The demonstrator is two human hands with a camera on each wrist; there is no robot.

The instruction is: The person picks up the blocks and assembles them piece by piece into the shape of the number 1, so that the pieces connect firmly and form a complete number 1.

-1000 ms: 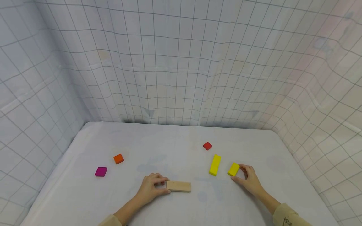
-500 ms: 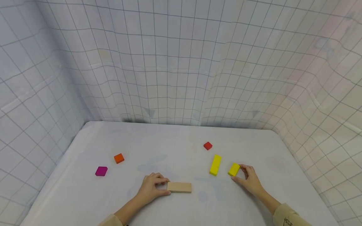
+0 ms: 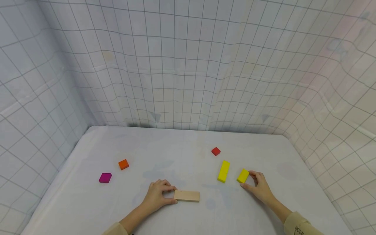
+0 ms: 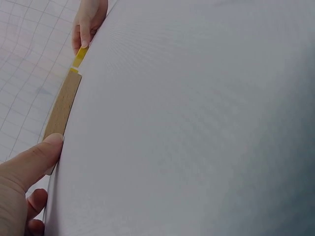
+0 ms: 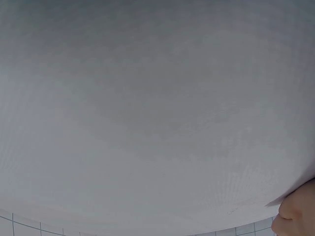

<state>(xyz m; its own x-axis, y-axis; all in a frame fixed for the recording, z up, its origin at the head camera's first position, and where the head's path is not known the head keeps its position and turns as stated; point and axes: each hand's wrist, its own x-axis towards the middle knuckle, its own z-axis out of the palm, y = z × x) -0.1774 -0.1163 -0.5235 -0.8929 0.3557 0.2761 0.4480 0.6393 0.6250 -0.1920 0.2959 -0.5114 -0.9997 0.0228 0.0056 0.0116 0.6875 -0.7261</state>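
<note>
In the head view my left hand (image 3: 155, 197) pinches the left end of a plain wooden block (image 3: 187, 196) that lies flat at the near middle of the table. The left wrist view shows the thumb (image 4: 42, 160) on that block's side. Over on the right, my right hand (image 3: 259, 187) pinches a short yellow block (image 3: 242, 176) between thumb and fingers. To the left of it lies a longer yellow shape (image 3: 224, 171), perhaps two blocks end to end. The right wrist view catches only part of the right hand (image 5: 298, 214); the block is out of that view.
A small red block (image 3: 215, 151) lies beyond the yellow ones. On the left are an orange block (image 3: 123, 164) and a purple block (image 3: 105, 178). White cloth covers the table (image 3: 170, 147), and a checked curtain (image 3: 182, 81) surrounds its back and sides.
The wooden block's right end has shifted slightly toward the table's near side, with the left hand keeping its pinch. The right hand and its yellow block stay practically where they were.
</note>
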